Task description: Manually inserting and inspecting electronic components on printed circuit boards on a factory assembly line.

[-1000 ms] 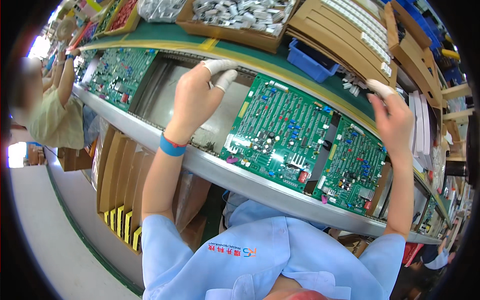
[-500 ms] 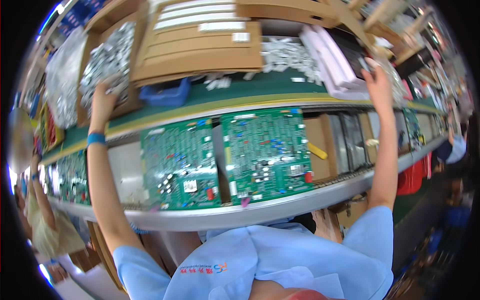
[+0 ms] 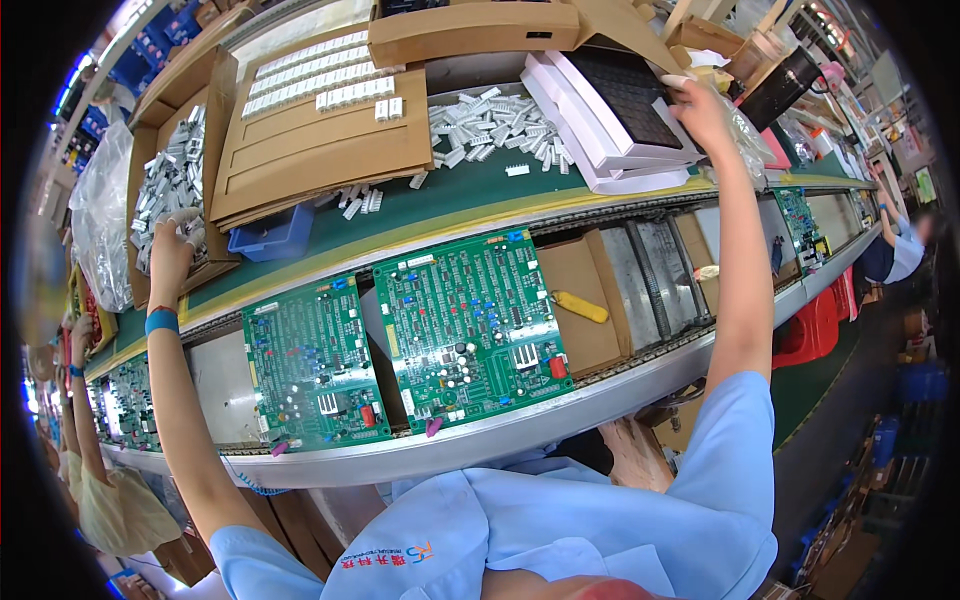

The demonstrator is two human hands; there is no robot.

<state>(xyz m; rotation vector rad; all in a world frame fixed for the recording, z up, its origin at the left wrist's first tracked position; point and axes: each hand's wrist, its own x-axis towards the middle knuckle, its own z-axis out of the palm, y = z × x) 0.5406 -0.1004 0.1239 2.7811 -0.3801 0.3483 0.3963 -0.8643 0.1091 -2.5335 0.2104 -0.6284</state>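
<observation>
My left hand (image 3: 172,248) reaches into a cardboard box (image 3: 228,85) of loose grey metallic parts (image 3: 172,180). Its fingers, with pale coverings on the tips, are curled among the parts. Far to the right, my right hand (image 3: 703,115) is at the edge of a black tray (image 3: 625,95) with small compartments. The tray lies on stacked white foam trays (image 3: 570,110). Those fingers are bent together; anything between them is too small to make out. Between my arms, two green circuit boards (image 3: 470,330) (image 3: 310,370) lie side by side on the conveyor line.
White connectors (image 3: 490,125) lie piled on the green bench, beside cardboard (image 3: 320,150) bearing rows of them. A blue bin (image 3: 270,235) sits below the cardboard. A yellow-handled tool (image 3: 580,306) rests right of the boards. A red stool (image 3: 808,330) stands at right. Co-workers (image 3: 905,250) are at both ends.
My view has turned and sharpened, so the bench and boards appear shifted left. Both hands stay at the same places, the left in the parts box and the right by the black tray.
</observation>
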